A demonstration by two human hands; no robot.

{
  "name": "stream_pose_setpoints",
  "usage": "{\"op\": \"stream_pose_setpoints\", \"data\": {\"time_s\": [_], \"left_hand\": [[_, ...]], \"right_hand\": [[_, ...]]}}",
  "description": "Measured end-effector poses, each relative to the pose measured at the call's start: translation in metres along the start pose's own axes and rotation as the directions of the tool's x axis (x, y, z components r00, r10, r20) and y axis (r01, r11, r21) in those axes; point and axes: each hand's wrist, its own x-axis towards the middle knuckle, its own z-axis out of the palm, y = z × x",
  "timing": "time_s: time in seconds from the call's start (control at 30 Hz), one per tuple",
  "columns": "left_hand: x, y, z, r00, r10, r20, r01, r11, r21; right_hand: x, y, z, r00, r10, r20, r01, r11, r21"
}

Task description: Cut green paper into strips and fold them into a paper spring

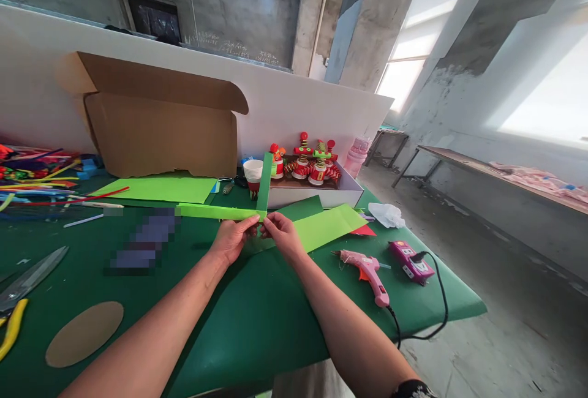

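Note:
Two paper strips meet at a right angle between my hands. The light green paper strip (211, 211) stretches to the left, and the darker green paper strip (265, 182) stands up from the corner. My left hand (233, 237) pinches the corner, thumb on top. My right hand (281, 234) pinches the same corner from the other side, fingertips close to the left thumb. Beside my right hand lie a light green paper sheet (328, 226) and a dark green paper piece (301, 207). A pink glue gun (367, 269) rests on the table to the right.
A white box (316, 197) holds several red and green paper figures, with paper cups (253, 171) beside it. Behind stands an open cardboard box (165, 135). Yellow-handled scissors (27, 288) and a cardboard oval (85, 334) lie left. A purple power strip (411, 261) sits right, its cord hanging over the edge.

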Motion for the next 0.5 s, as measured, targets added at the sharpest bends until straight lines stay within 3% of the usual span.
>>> {"op": "stream_pose_setpoints", "data": {"time_s": [0.5], "left_hand": [[0.0027, -0.0035, -0.0026, 1.000, 0.028, 0.003, -0.028, 0.994, 0.104]], "right_hand": [[0.0054, 0.0059, -0.0031, 0.997, -0.030, -0.069, 0.023, 0.995, -0.095]]}}
